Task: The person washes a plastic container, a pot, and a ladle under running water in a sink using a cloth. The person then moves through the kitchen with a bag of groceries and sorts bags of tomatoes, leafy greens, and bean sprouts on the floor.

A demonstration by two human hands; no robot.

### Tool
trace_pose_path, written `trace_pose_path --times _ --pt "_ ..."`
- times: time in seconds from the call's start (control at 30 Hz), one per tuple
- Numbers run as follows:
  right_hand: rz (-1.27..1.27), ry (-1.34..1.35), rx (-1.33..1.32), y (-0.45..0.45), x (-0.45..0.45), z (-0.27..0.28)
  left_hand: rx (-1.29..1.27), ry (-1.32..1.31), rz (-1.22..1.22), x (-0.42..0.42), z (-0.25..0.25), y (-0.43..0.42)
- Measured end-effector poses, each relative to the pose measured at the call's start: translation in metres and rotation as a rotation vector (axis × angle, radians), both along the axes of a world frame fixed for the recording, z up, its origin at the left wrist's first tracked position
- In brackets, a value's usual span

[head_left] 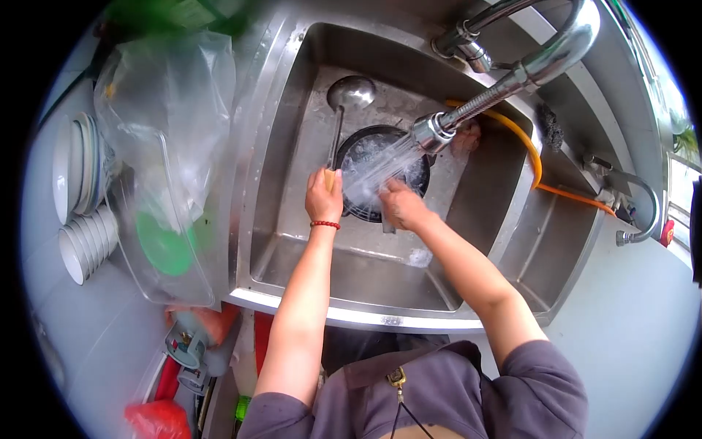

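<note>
My left hand [324, 196], with a red bead bracelet at the wrist, is closed around the light-coloured handle of a metal ladle [352, 93]. The ladle's bowl points away from me, toward the back of the sink. To its right, a round black pan [420, 175] lies on the sink floor with water in it. My right hand [401, 205] is closed at the pan's near right side. A greyish piece shows just below its fingers; what it is I cannot make out. Water streams from the faucet head [433, 133] into the pan, close to both hands.
The steel sink [292, 252] has a smaller basin [545, 241] at right. An orange hose [523, 135] curves over the divider beside a reddish cloth-like item [466, 139]. At left stand a plastic-covered rack [164, 132], plates [77, 168] and stacked bowls [88, 245].
</note>
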State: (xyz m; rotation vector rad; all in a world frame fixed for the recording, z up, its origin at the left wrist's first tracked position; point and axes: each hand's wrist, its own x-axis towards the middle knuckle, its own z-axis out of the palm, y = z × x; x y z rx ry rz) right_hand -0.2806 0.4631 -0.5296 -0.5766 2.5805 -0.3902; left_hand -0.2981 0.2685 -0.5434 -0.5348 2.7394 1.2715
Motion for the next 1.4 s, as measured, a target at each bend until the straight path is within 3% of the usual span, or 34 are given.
trace_pose_path --times 0.07,0.17,0.2,0.23,0.3,0.33,0.4,0.43,0.47,0.53,0.57,0.6,0.63,0.67,0.73,0.8,0.87,0.9,0.93,1.0,1.07,1.1,1.17,1.2,1.23,1.33,1.4 --pt "-0.020 -0.112 -0.066 -0.011 -0.005 -0.011 -0.018 0.123 0.018 -0.003 -0.001 0.002" --pt "-0.097 -0.453 -0.253 -0.046 -0.021 -0.030 -0.035 0.014 0.021 0.000 0.006 0.003" --pt "-0.091 -0.453 -0.254 -0.062 -0.021 -0.065 -0.046 -0.016 -0.006 -0.001 0.007 0.002" --pt "-0.526 -0.657 -0.816 -0.079 -0.016 -0.122 -0.030 -0.006 -0.049 -0.002 0.007 -0.001" --pt "-1.172 -0.687 -1.292 -0.067 -0.044 -0.156 -0.012 0.008 -0.056 -0.004 0.006 -0.002" --pt "-1.349 -0.539 -1.194 -0.048 -0.067 -0.142 0.003 0.029 -0.066 -0.003 0.005 -0.003" --pt "-2.058 -0.514 -1.427 -0.058 -0.102 -0.013 0.033 0.082 -0.083 -0.003 0.005 -0.006" --pt "-2.078 -0.426 -1.536 -0.047 -0.100 -0.047 0.062 0.138 -0.109 -0.004 0.005 -0.007" --pt "-2.075 -0.421 -1.538 -0.050 -0.092 -0.066 0.065 0.141 -0.110 -0.005 0.005 -0.007" --pt "-1.667 -0.429 -1.583 -0.074 -0.077 -0.087 0.085 0.078 -0.090 -0.003 0.003 -0.008" --pt "-1.483 -0.176 -1.084 -0.096 -0.066 -0.077 0.094 0.081 -0.093 -0.002 -0.001 -0.010" --pt "-1.243 -0.416 -1.076 -0.094 -0.051 -0.072 0.049 0.082 -0.136 0.000 -0.008 -0.014" --pt "-1.115 -0.550 -0.882 -0.091 -0.046 -0.059 0.008 0.084 -0.181 0.002 -0.015 -0.015" --pt "-1.121 -0.529 -0.871 -0.079 -0.044 -0.039 0.028 0.093 -0.187 0.005 -0.020 -0.016" --pt "-0.005 -0.212 -0.373 -0.043 -0.050 0.000 0.163 0.135 -0.142 0.005 -0.024 -0.013" --pt "-0.636 0.187 -0.694 0.000 -0.068 0.033 0.185 0.039 -0.066 -0.002 0.002 -0.003" --pt "-0.952 0.602 -0.915 0.051 -0.108 0.087 0.090 0.064 -0.082 -0.002 0.003 -0.005" --pt "-1.186 0.537 -1.053 0.086 -0.131 0.095 0.044 0.144 -0.092 0.000 -0.003 -0.006" --pt "-1.207 0.616 -1.168 0.108 -0.164 0.102 0.037 0.134 -0.096 0.002 -0.003 -0.008" --pt "-1.097 0.316 -1.399 0.102 -0.202 0.130 0.039 0.122 -0.081 0.001 -0.002 -0.006" --pt "-1.018 0.667 -0.885 0.066 -0.212 0.140 0.001 0.062 -0.075 -0.002 0.005 -0.005" --pt "-1.010 0.592 -1.061 0.061 -0.207 0.138 0.003 0.050 -0.067 -0.002 0.009 -0.004" --pt "-0.929 0.664 -1.009 0.044 -0.167 0.144 0.015 0.068 -0.045 -0.001 0.006 -0.003" --pt "-0.761 0.990 -0.614 0.037 -0.146 0.128 0.007 0.072 -0.041 -0.004 0.006 -0.003" --pt "-0.763 0.769 -0.852 0.013 -0.114 0.119 0.024 0.043 -0.049 -0.003 0.007 -0.005" --pt "-0.033 0.308 0.041 -0.016 -0.033 0.044 0.035 0.006 -0.048 -0.002 0.004 -0.003" --pt "-0.043 0.068 0.270 -0.023 -0.018 -0.002 0.045 0.043 -0.051 -0.002 0.007 -0.004"
